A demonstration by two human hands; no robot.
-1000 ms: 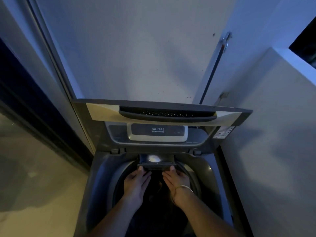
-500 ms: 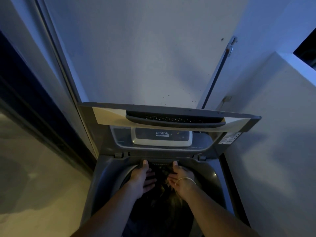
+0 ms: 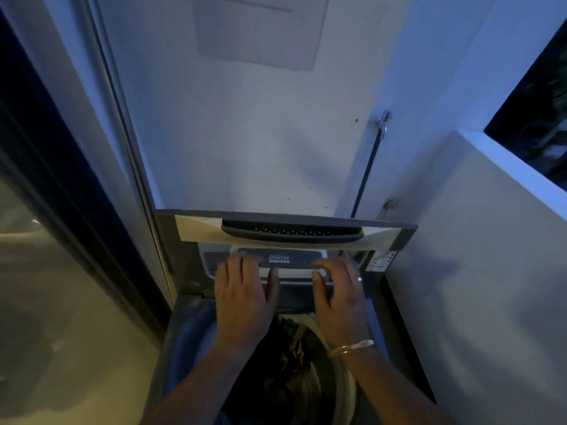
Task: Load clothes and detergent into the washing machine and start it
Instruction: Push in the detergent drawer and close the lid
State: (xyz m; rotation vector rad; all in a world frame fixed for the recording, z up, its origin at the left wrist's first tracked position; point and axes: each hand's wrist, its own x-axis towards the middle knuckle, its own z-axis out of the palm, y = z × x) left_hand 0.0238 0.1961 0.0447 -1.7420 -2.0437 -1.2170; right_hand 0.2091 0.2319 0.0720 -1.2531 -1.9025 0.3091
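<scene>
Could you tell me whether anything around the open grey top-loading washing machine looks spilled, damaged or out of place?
Nothing stands out. The grey washing machine's raised lid sits straight, dark clothes lie inside the drum, and the left hand and right hand are up at the control panel. No spill shows, though the light is dim.

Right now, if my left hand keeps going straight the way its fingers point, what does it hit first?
Probably the raised lid: the left hand points up and away, fingertips already over its glass near the DIGITAL label. Whether they touch is unclear.

Control panel [image 3: 279,260] partly behind hands
</scene>
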